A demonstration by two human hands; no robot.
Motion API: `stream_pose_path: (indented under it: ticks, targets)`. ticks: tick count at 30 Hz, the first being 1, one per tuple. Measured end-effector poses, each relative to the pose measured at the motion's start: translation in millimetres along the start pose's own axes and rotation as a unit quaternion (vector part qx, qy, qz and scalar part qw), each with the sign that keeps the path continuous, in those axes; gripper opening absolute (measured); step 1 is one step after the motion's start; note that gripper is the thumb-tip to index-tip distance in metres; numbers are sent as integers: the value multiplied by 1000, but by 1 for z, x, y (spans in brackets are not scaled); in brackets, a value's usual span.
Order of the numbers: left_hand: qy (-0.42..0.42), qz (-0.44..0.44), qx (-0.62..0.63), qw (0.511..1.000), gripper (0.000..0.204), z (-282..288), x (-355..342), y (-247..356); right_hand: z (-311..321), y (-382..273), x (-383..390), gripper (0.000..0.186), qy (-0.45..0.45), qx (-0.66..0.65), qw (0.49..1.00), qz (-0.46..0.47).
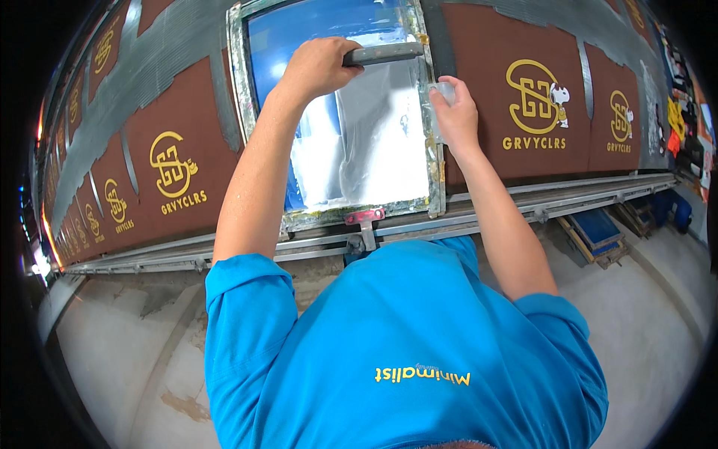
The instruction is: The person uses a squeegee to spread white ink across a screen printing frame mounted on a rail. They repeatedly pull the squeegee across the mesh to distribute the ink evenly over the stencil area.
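Note:
A screen-printing frame (243, 97) lies in front of me on the long table, its rim crusted with old ink. Blue mesh (288, 34) shows at its far end and left side. Wet white ink (381, 179) covers most of the near part and reflects light. My left hand (318, 67) is closed around one end of a grey squeegee (385, 54), which lies crosswise over the screen. By the frame's right edge, my right hand (458, 116) is closed on a pale translucent piece (444, 91); its exact kind is unclear.
Brown fabric panels (479, 45) with yellow and white prints lie along the table on both sides. Metal rails (493, 209) run along its near edge, with a red-pink clamp (365, 216) at the frame. Other screen frames (594, 228) are stacked below at the right.

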State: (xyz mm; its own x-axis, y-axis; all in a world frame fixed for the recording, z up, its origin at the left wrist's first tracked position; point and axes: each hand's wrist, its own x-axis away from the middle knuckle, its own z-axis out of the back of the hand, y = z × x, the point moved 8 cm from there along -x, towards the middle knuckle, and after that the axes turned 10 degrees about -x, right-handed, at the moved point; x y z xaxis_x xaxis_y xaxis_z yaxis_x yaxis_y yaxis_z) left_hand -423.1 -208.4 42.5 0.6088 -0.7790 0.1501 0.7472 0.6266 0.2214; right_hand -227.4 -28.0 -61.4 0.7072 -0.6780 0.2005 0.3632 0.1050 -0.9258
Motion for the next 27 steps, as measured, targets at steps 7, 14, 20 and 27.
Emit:
stream_pose_path:
  ticks: [7,14,20,27]
  targets:
    - [-19,26,-29,999,29,-8,-15,-16,-42,-153,-33,45,-85,151,896,410]
    - [42,21,-6,999,23,-22,31,11,-69,-118,1,22,-151,251,856,427]
    - [-18,7,51,999,24,-60,128,58,-35,-85,114,37,-202,221,882,365]
    - [-40,14,-25,999,34,-7,25,5,-64,-129,-1,28,-165,238,831,476]
